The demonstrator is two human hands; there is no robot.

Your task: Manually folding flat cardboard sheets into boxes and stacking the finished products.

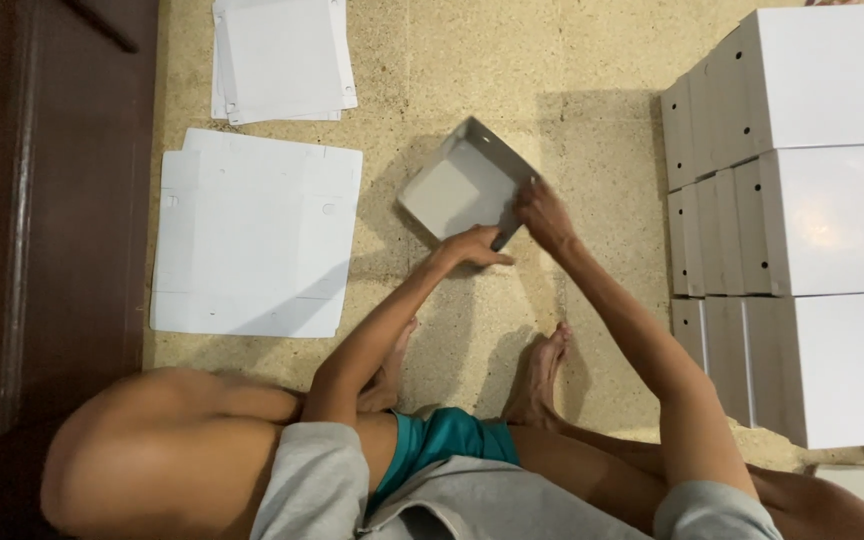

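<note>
On the speckled floor (472,60), both hands hold a half-folded white box (457,185)
Left hand (474,246) and right hand (544,215) grip its near corner; flat sheets (257,235) left, stacked boxes (812,220) right, bare floor between

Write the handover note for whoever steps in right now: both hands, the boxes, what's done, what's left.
Left hand: on the near edge of the half-folded white box on the floor.
Right hand: fingers gripping the box's right wall.
Done: folded white boxes stacked at right.
Left: this box is open with no lid closed; a flat sheet and a flat pile lie at left, unfolded.
</note>
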